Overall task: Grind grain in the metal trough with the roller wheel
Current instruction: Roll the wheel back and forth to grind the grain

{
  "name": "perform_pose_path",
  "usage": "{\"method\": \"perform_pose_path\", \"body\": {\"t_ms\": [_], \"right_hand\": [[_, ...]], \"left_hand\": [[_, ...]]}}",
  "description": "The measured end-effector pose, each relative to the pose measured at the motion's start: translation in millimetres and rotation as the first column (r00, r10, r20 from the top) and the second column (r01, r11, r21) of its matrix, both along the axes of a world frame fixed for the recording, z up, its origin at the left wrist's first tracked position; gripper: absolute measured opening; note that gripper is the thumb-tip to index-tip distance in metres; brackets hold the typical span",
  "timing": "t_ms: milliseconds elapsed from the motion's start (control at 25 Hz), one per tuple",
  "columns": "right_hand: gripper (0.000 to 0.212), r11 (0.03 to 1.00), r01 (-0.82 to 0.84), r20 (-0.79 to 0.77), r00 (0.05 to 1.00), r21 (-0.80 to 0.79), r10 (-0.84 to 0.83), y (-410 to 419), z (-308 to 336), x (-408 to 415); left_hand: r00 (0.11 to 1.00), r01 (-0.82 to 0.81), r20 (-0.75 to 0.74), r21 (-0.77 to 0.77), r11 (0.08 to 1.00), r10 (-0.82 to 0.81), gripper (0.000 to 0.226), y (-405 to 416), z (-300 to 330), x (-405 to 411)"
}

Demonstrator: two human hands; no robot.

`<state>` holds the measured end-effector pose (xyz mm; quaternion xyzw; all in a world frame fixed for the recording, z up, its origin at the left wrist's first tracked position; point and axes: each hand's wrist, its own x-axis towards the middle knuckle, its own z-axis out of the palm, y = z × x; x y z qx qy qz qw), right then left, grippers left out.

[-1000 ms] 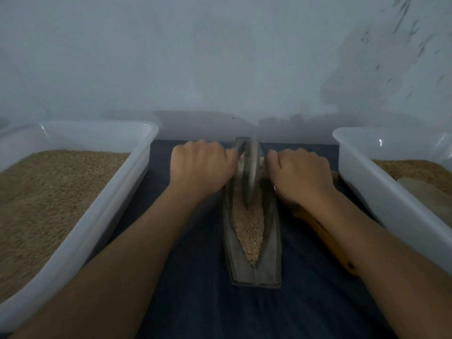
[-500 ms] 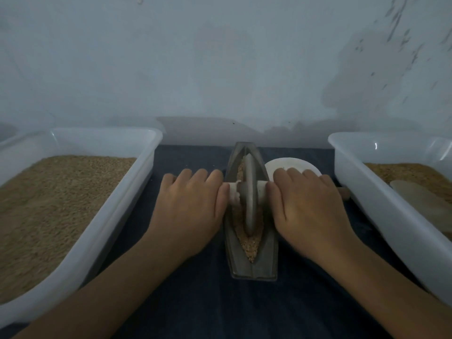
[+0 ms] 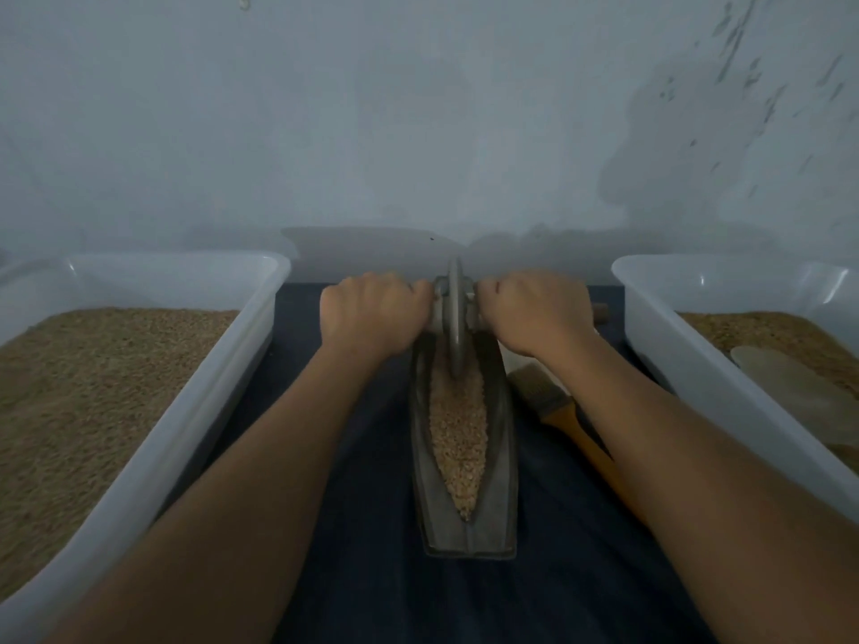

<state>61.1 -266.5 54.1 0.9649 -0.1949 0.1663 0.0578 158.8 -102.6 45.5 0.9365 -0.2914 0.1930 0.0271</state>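
Metal is what both hands close on: the left hand (image 3: 374,313) has its fingers curled round the left handle of the roller (image 3: 454,313), and the right hand (image 3: 534,311) grips the right handle in the same way, knuckles up. Between the two fists the wheel stands upright on its edge at the far end of the trough (image 3: 465,457). That trough runs from between the hands back toward the person, between the forearms, on a dark cloth (image 3: 353,527) over the desk. Grain (image 3: 458,429) lies along its channel, nearer than the wheel and narrowing to a point at the near end.

One roller, one trough, two hands. Two white tubs: one (image 3: 223,364) outside the left arm, filled with grain, and one (image 3: 688,346) outside the right arm, also holding grain, with a pale flat thing (image 3: 799,388) lying on it that is too dim to name. One brush (image 3: 567,420) with a yellow handle lies just right of the trough, under the right forearm. A brown stub (image 3: 600,313) shows just beyond the right hand.
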Motion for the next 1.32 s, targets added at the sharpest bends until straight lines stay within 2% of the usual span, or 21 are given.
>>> {"method": "perform_pose_path", "body": {"t_ms": [80,160,320,400,520,640,720,800,840,880,960,1040,1160,1240,1320], "right_hand": [[0.049,1.0,-0.002,0.078,0.997,-0.026,0.004,9.4,-2.8,-12.2],[0.046,0.993,-0.053,0.123,0.99,-0.104,0.066,25.7,-9.4,-38.3],[0.037,0.989,-0.14,0.224,0.964,-0.041,0.146,50.9,-28.4,-99.7],[0.032,0.99,-0.134,0.246,0.959,-0.038,0.139,51.8,-36.7,-110.8],[0.043,0.993,-0.121,0.215,0.969,-0.011,0.121,45.5,-34.6,-98.4],[0.054,0.997,-0.075,0.201,0.977,-0.009,0.075,30.1,-21.9,-58.7],[0.056,0.999,-0.043,0.174,0.984,0.02,0.038,16.9,-7.1,-26.1],[0.057,0.996,-0.028,0.114,0.993,0.08,0.019,9.0,6.4,-5.4],[0.057,0.996,-0.024,0.099,0.995,0.088,0.015,7.8,8.8,-1.5],[0.055,0.998,-0.022,0.097,0.995,0.066,0.015,9.1,8.6,-3.1],[0.053,0.999,-0.043,0.124,0.991,-0.013,0.044,20.9,-1.5,-22.3],[0.052,0.996,-0.076,0.194,0.978,-0.042,0.083,36.9,-16.1,-53.9],[0.039,0.989,-0.133,0.256,0.956,-0.069,0.146,50.0,-29.8,-95.2],[0.035,0.982,-0.135,0.266,0.949,-0.13,0.166,51.5,-33.7,-103.0],[0.04,0.982,-0.13,0.23,0.96,-0.137,0.159,49.6,-29.5,-95.2]], "left_hand": [[0.989,0.068,0.128,0.068,0.995,-0.077,0.03,9.9,-8.0,-12.4],[0.973,0.129,0.181,0.106,0.986,-0.146,0.022,32.7,-15.6,-33.3],[0.96,0.219,0.203,-0.103,0.97,-0.195,0.027,70.7,-25.3,-75.4],[0.93,0.252,0.3,-0.101,0.962,-0.212,0.026,75.5,-28.1,-87.2],[0.948,0.21,0.257,-0.053,0.976,-0.19,0.031,61.5,-15.0,-73.9],[0.961,0.174,0.195,0.119,0.977,-0.195,0.026,35.2,-12.3,-38.2],[0.992,0.103,0.065,0.103,0.989,-0.11,0.023,16.1,-6.2,-10.8],[0.993,0.049,-0.107,0.056,0.997,-0.043,0.03,1.8,3.7,7.2],[0.993,0.043,-0.114,0.051,0.998,-0.037,0.031,-1.3,4.3,8.3],[0.994,0.054,-0.094,0.064,0.996,-0.048,0.029,0.9,3.3,4.6],[0.99,0.115,0.07,0.062,0.991,-0.119,0.022,19.2,-9.3,-14.1],[0.973,0.165,0.166,-0.007,0.986,-0.162,0.024,42.1,-20.3,-41.1],[0.959,0.235,0.201,-0.17,0.957,-0.2,0.031,67.8,-31.5,-70.9],[0.948,0.253,0.234,-0.149,0.956,-0.214,0.03,74.1,-35.4,-76.0],[0.959,0.248,0.176,-0.155,0.956,-0.221,0.032,72.6,-31.5,-71.1]]}}
